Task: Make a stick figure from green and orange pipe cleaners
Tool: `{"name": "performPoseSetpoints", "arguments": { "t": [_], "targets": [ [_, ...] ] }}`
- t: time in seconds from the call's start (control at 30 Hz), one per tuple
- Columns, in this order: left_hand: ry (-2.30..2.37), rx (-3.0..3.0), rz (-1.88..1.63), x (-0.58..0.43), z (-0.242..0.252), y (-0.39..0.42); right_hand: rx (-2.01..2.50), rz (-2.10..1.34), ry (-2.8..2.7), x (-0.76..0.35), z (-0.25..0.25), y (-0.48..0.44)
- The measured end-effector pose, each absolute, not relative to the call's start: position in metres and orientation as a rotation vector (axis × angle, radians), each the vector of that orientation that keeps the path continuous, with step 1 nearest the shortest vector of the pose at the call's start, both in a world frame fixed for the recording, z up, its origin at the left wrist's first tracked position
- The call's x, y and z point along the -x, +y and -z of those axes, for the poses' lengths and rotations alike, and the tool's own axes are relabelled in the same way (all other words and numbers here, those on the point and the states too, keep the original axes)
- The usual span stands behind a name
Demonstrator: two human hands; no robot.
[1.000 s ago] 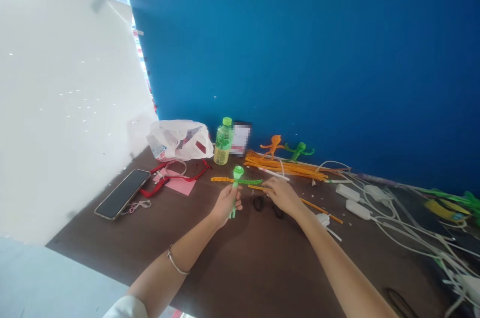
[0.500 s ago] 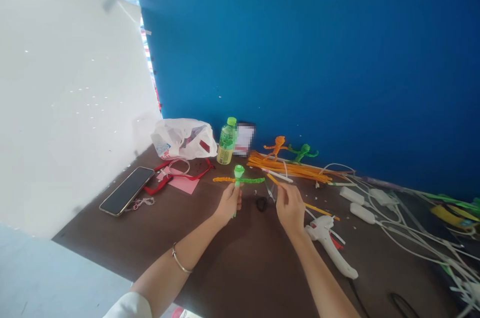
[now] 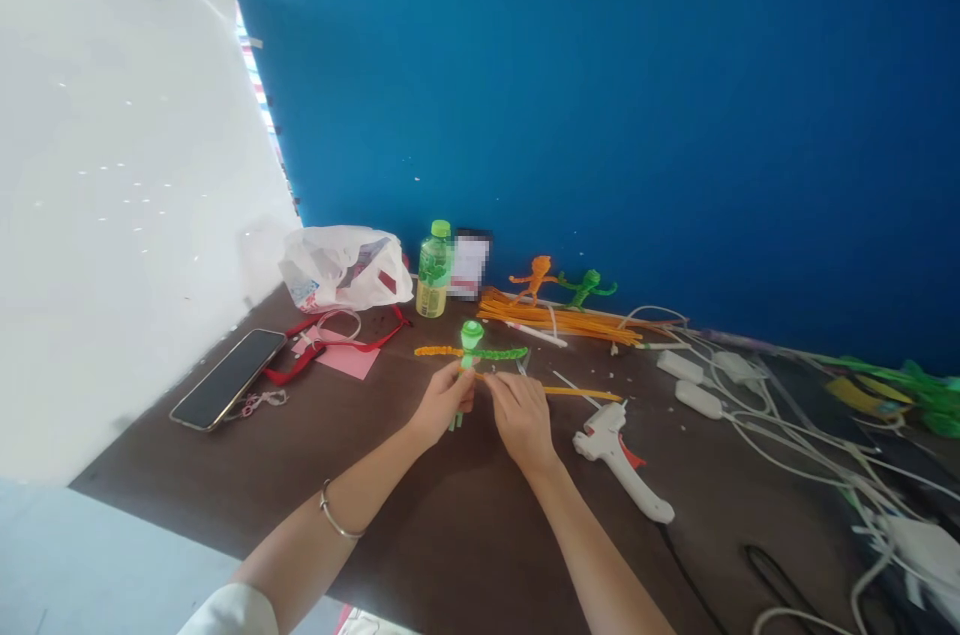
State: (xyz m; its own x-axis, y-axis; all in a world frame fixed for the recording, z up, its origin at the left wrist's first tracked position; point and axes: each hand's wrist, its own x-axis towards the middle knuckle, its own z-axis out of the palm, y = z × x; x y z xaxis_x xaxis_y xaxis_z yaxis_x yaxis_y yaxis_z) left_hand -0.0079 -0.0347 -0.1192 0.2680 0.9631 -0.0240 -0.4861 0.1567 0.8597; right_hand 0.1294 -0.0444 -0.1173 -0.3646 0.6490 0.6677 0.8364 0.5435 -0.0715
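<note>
My left hand (image 3: 441,405) pinches a small pipe-cleaner figure (image 3: 472,335) by its body, upright above the table. The figure has a light green head and body, with one orange arm and one green arm stretched sideways. Fingers of my right hand (image 3: 523,415) are closed on an orange pipe cleaner (image 3: 585,393), whose long end sticks out to the right. Its other end meets the figure's body just below the arms, beside my left fingertips. Whether it is wrapped around the body I cannot tell.
Behind are a drink bottle (image 3: 435,273), a plastic bag (image 3: 349,267), several orange pipe cleaners (image 3: 570,323), and an orange figure (image 3: 538,277) beside a green figure (image 3: 589,288). A glue gun (image 3: 624,463) lies right, near tangled white cables (image 3: 795,455). At left lies a phone (image 3: 231,380).
My right hand has moved left, bringing the orange pipe cleaner against the figure's body. My left hand still holds the figure. The view has shifted slightly to the right.
</note>
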Motion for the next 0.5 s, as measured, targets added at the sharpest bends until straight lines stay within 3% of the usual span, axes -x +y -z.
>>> {"name": "performPoseSetpoints", "arguments": {
  "t": [0.13,0.27,0.4,0.5],
  "targets": [
    [0.739,-0.827,-1.192,0.005,0.119,-0.035,1.325,0.390,-2.132,-0.133,0.105,-0.055],
    [0.766,-0.799,-1.265,0.004,0.121,-0.033,1.818,0.553,-2.002,-0.172,0.100,-0.085],
    [0.759,-0.758,-1.321,0.005,0.126,-0.029,2.204,0.607,-1.889,-0.233,0.123,-0.116],
    [0.759,-0.712,-1.376,0.008,0.129,-0.026,2.141,0.477,-1.955,-0.268,0.148,-0.125]
  ]
}}
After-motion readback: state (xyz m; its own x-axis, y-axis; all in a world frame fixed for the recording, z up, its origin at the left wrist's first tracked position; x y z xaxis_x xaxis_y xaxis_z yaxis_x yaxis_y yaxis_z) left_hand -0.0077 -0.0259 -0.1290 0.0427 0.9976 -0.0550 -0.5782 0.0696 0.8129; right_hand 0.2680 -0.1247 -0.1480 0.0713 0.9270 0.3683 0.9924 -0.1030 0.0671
